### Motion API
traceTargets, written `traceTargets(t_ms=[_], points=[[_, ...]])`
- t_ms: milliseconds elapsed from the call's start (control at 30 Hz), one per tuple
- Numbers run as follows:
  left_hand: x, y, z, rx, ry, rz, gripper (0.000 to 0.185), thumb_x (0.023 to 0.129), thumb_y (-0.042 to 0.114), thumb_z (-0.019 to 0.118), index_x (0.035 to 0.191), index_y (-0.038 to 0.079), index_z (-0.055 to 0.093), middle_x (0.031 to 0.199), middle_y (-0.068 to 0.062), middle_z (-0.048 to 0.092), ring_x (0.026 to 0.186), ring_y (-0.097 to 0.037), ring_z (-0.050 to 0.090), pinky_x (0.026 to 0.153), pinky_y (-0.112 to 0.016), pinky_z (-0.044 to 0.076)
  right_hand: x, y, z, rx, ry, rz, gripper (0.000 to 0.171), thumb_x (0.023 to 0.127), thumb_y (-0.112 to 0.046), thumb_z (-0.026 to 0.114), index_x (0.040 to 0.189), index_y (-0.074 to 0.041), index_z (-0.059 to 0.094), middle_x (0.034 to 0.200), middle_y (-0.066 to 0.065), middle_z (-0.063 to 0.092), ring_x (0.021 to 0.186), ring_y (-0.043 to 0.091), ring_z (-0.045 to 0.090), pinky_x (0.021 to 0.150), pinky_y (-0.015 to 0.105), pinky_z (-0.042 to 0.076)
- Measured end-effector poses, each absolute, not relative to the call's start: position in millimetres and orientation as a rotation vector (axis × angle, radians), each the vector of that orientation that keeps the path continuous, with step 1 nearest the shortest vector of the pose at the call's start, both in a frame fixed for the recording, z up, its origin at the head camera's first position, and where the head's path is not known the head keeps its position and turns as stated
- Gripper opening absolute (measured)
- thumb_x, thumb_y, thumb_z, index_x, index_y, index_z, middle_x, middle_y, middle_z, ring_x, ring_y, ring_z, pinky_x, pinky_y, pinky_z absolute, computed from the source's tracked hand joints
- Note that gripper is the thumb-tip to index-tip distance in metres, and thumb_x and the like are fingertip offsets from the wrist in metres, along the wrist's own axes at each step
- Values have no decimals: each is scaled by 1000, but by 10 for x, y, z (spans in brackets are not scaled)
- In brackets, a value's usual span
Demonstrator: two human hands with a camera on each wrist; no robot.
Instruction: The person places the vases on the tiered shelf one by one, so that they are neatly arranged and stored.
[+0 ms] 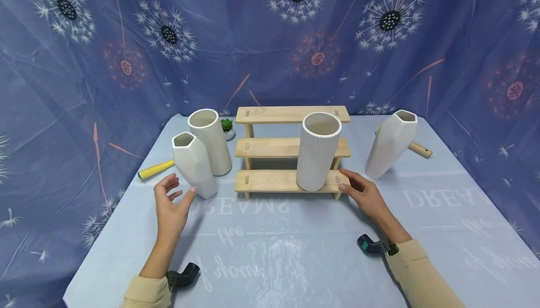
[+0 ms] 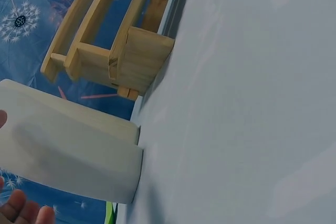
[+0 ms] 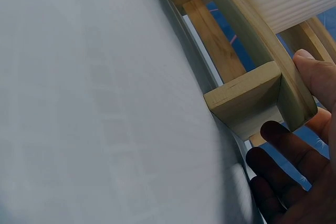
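Observation:
My left hand [image 1: 172,209] is beside the white faceted vase [image 1: 193,165], thumb and fingers spread and nothing between them. Several of its fingertips [image 2: 26,211] show at the edge of the left wrist view, near the vase. At the right end of the lowest step of the three-tier wooden stand [image 1: 270,181], my right hand [image 1: 366,198] grips the board's corner. The right wrist view shows its thumb [image 3: 315,74] against the board and fingers bent around the end. Upright on that step, left of this hand, is a white ribbed cylindrical vase [image 1: 316,158].
Behind the faceted vase stands a cream textured vase [image 1: 213,144], near a small potted succulent [image 1: 227,129]. A yellow handle [image 1: 156,169] lies at the left. Another white faceted vase [image 1: 390,144] is to the right, before a wooden-handled item [image 1: 420,150]. A blue dandelion-print cloth [image 1: 253,41] hangs behind.

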State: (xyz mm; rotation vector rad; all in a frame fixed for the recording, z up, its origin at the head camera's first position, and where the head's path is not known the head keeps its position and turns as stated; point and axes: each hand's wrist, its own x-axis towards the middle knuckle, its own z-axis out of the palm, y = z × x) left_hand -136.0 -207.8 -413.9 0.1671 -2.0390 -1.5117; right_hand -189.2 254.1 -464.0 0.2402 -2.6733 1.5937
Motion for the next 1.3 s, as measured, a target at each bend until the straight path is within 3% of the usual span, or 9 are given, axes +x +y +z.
traceTargets(t_ms=[400,1067,1300], points=[[-1571,-2147,-4157,137,-2133,-1674,81,80,10,74,145,13,26,142,-6,36,130,-15,33,109,-41,30,-1885,2540,-4642,263,-2662,1571,53,91,-34,62,139,-17,48,141,10,50,106,-11,47,84,7,40],[-1533,-1891,-3897,174,-2155,-1728,79,81,5,71,143,0,22,141,-16,35,129,-25,36,109,-44,30,-1869,2545,-4658,261,-2658,1580,54,90,-35,62,139,-17,47,141,11,50,107,-11,47,84,6,40],[-1546,-1858,-3878,203,-2143,-1681,74,82,6,71,141,-2,27,137,-18,42,123,-25,42,108,-44,34,-1867,2541,-4634,273,-2642,1599,54,90,-33,63,139,-17,47,140,11,50,107,-11,47,84,7,40]])
